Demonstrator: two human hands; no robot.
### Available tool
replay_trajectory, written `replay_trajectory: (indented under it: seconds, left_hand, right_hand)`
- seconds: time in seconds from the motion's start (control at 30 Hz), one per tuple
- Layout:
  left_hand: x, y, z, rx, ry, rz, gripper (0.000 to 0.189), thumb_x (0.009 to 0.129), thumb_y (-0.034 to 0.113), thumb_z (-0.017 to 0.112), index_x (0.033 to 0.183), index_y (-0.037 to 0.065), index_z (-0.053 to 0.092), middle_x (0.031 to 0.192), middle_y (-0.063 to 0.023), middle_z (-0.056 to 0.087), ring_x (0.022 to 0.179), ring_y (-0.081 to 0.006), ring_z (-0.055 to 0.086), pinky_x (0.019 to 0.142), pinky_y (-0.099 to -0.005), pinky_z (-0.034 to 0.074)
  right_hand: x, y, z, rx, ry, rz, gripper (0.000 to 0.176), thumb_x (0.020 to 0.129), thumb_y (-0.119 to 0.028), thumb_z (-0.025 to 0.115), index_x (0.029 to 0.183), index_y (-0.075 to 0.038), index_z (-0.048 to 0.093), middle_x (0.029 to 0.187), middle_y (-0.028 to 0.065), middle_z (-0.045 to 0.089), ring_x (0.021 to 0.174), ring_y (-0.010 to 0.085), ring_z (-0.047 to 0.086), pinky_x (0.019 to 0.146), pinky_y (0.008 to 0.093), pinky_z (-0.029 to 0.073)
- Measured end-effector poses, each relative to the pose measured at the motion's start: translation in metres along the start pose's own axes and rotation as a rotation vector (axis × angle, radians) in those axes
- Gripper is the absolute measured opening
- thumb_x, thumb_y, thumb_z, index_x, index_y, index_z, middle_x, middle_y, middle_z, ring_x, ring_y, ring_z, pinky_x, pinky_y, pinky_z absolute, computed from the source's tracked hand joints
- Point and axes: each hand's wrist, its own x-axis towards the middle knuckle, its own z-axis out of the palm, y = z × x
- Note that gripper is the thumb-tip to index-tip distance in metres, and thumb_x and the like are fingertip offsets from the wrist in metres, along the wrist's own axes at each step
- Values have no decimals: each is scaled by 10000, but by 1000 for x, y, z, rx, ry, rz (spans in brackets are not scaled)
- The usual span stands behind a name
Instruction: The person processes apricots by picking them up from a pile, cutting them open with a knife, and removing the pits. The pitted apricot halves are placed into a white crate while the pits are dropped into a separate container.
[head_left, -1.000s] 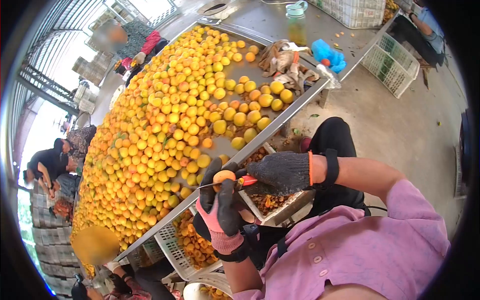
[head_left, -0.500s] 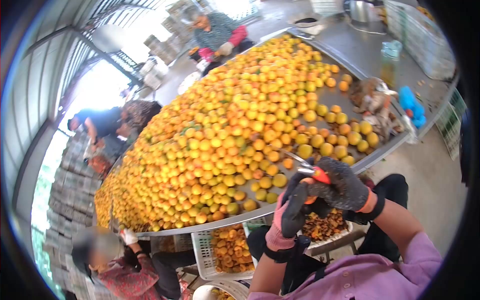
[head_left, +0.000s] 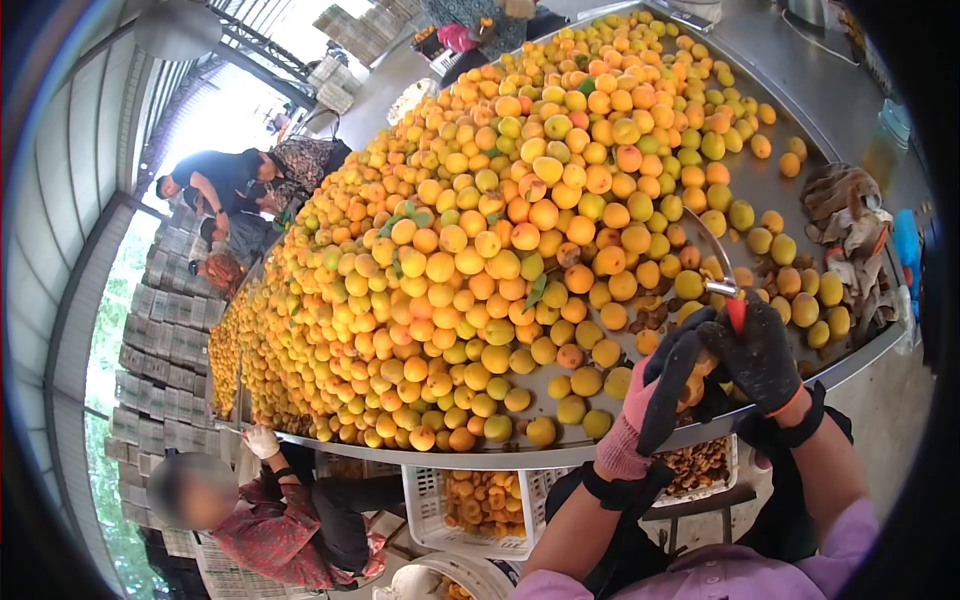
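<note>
My right hand (head_left: 758, 358), in a dark grey work glove, is closed around the red handle of a knife (head_left: 737, 314). Its thin curved blade points up and away over the fruit. Close beside it, my left hand (head_left: 655, 398), in a pink and dark grey glove, has its fingers curled around an apricot (head_left: 694, 384), which shows orange between the two hands and is partly hidden by the gloves. Both hands are at the near edge of the metal table (head_left: 690, 437), in front of a large heap of apricots (head_left: 450, 265).
Under the table edge stand a white crate (head_left: 425, 500) of halved apricots and a tray of dark pits (head_left: 700, 466). A white bucket (head_left: 470, 570) is below. Crumpled cloths (head_left: 850, 235) lie at right. A seated co-worker (head_left: 285, 535) is at left; others work across the heap.
The view has shifted closer to the heap. My hands have moved right and slightly down in view, and the knife has turned so its blade points more steeply upward.
</note>
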Motion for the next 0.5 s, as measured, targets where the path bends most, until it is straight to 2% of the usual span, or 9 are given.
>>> replay_trajectory:
  seconds: [0.07,0.1,0.17,0.2,0.23,0.3,0.33,0.47,0.5]
  left_hand:
    - [1,3,4,-16,97,55,428,906,229,525,1259,-9,471,1086,-53,594,1001,-110,542,852,-236,429]
    - [-4,8,1,-94,121,-73,418,897,163,545,1284,28,463,1088,6,564,915,-37,520,786,-157,394]
    - [-10,-2,-8,-84,221,-67,436,858,115,583,1273,34,476,1051,7,578,860,-19,528,729,-166,420]
    - [-12,-6,-15,-74,219,-54,455,826,89,608,1261,39,487,967,2,602,757,-14,545,638,-174,440]
    - [-18,-7,-24,155,177,47,455,820,83,612,1256,36,490,900,-4,611,670,-35,554,580,-193,452]
    - [-19,26,13,-47,222,46,462,870,119,533,1306,28,413,851,-89,632,641,-141,605,591,-257,509]
    - [-21,23,-3,52,177,-3,537,870,238,491,1327,-7,350,903,-183,616,709,-209,627,606,-306,523]
    - [-31,20,6,119,203,52,599,851,292,510,1342,-3,333,871,-181,612,625,-210,613,564,-307,515]
    - [-33,20,11,129,246,58,612,847,302,519,1342,-4,331,856,-166,616,595,-197,607,506,-291,505]
  right_hand:
    - [7,-9,7,314,161,197,139,767,-123,679,847,-39,602,738,98,572,632,269,575,554,346,434]
    - [9,-7,11,283,179,32,119,775,-111,665,856,-43,610,757,88,584,622,264,575,547,339,436]
    - [6,7,21,336,64,52,116,785,-96,655,873,-30,616,797,110,612,666,235,601,579,320,451]
    - [2,4,18,399,120,-18,127,795,-102,657,884,-20,618,829,105,624,697,203,610,603,304,460]
    - [1,0,15,452,185,-91,139,805,-108,658,896,-9,619,861,100,636,728,171,619,627,287,468]
    - [-3,-1,2,1109,-18,352,170,834,-104,641,962,6,623,915,75,651,805,112,613,681,250,479]
    - [-7,-2,-5,1077,17,379,170,834,-104,641,962,6,623,915,75,651,805,112,613,681,250,479]
    - [-22,-4,-36,991,85,323,191,868,-63,588,1044,7,615,938,62,659,842,109,611,739,242,504]
    - [-29,-2,-34,1076,179,237,198,866,-64,590,1052,1,615,943,71,659,841,115,613,732,246,506]
